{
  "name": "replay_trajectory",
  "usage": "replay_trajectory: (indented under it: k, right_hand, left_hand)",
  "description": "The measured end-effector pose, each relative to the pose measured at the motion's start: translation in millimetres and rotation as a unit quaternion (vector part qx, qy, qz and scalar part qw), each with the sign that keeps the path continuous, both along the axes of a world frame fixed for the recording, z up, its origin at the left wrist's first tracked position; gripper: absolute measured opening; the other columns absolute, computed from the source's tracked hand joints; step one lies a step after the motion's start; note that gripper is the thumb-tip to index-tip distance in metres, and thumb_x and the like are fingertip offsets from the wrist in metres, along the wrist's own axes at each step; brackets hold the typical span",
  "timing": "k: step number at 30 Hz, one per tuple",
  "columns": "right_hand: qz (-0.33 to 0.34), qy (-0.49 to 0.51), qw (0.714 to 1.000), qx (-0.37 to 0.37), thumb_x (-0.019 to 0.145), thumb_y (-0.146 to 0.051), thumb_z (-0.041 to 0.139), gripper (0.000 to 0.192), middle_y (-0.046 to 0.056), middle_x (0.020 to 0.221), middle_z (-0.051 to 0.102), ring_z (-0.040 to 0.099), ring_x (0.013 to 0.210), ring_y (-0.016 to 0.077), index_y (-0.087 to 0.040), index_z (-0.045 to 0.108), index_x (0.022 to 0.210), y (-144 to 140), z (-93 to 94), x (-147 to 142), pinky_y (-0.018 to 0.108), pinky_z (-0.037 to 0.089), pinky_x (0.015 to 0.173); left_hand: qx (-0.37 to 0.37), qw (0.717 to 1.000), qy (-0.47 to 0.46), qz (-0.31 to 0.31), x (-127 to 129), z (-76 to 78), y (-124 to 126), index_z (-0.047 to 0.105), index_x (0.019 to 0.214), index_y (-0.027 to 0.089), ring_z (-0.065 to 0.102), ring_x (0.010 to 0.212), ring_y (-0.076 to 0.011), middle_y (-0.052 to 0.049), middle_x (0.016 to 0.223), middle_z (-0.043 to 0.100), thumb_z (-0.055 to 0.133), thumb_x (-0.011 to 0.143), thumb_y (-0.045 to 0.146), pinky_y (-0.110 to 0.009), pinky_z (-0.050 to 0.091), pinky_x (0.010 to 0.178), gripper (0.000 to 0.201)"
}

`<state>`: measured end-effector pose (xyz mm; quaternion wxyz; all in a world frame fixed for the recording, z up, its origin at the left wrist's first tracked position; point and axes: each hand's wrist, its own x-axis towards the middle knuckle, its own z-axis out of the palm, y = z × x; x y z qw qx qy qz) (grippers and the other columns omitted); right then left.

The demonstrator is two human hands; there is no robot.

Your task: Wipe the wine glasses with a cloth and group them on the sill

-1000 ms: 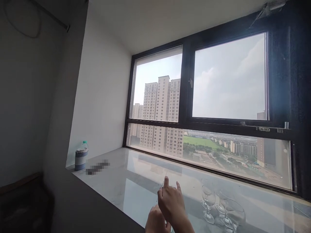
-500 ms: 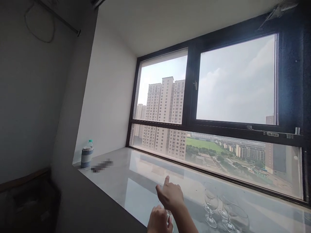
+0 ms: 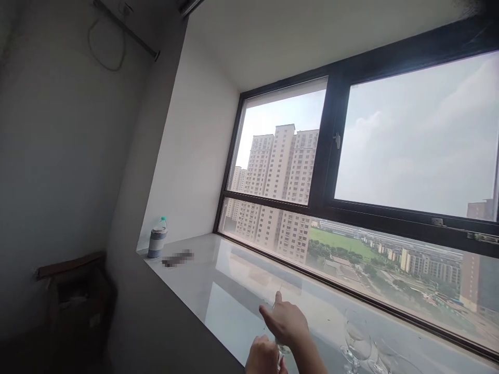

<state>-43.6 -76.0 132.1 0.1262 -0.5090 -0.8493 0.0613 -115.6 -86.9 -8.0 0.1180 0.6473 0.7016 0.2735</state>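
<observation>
Low in the head view, my left hand (image 3: 262, 357) is closed round the lower part of a clear stemmed glass (image 3: 284, 350). Just above and to its right, my right hand (image 3: 287, 321) lies against the bowl of that same glass, index finger and thumb stretched along it, the other fingers curled. Most of the glass is hidden by my hands, and its rim shows only as faint lines. To the right, several more clear stemmed glasses (image 3: 357, 340) stand close together on the pale, glossy window sill (image 3: 187, 283), partly cut off by the lower edge.
At the sill's left end stand a grey-and-white canister (image 3: 156, 243) and a clear bottle with a green cap (image 3: 163, 223). A blurred-out dark object (image 3: 177, 258) lies beside them. Behind the sill is a dark-framed window (image 3: 323, 150). A cardboard box (image 3: 78, 301) sits lower left.
The view has swung left, so the sill, window and standing glasses appear farther right. Both hands stay together at the glass, with little change in their pose.
</observation>
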Motion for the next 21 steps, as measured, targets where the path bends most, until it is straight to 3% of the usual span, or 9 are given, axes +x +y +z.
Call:
replay_trajectory:
  k: [3, 9, 21]
  right_hand:
    - [0.006, 0.000, 1.000, -0.020, 0.085, -0.056, 0.034, 0.074, 0.022, 0.108, 0.068, 0.062, 0.103, 0.0359, -0.001, 0.045, 0.134, 4, 2.1, 0, 0.044, 0.044, 0.083]
    - [0.010, 0.004, 0.999, -0.038, 0.085, -0.065, 0.031, 0.079, 0.021, 0.112, 0.067, 0.061, 0.106, 0.0344, -0.004, 0.048, 0.132, 9, 2.4, 2, 0.042, 0.044, 0.085]
    - [0.007, 0.024, 0.999, -0.030, 0.082, -0.072, 0.031, 0.092, 0.023, 0.111, 0.066, 0.061, 0.106, 0.0361, 0.000, 0.040, 0.139, 5, -5.0, 2, 0.044, 0.045, 0.084]
  left_hand:
    - [0.012, 0.997, 0.076, 0.004, -2, -7.0, 5, 0.070, 0.091, 0.014, 0.059, 0.096, -0.0351, -0.018, 0.093, 0.064, 0.047, 0.074, 0.034, -0.048, 0.044, 0.088, 0.035]
    - [0.017, 0.996, 0.083, 0.022, -4, -16.4, 13, 0.071, 0.091, 0.018, 0.060, 0.095, -0.0329, -0.014, 0.093, 0.066, 0.051, 0.073, 0.031, -0.046, 0.045, 0.087, 0.029]
    - [0.024, 0.996, 0.083, 0.020, 0, -7.7, -1, 0.071, 0.090, 0.017, 0.057, 0.096, -0.0314, -0.015, 0.093, 0.064, 0.047, 0.078, 0.030, -0.045, 0.042, 0.087, 0.029]
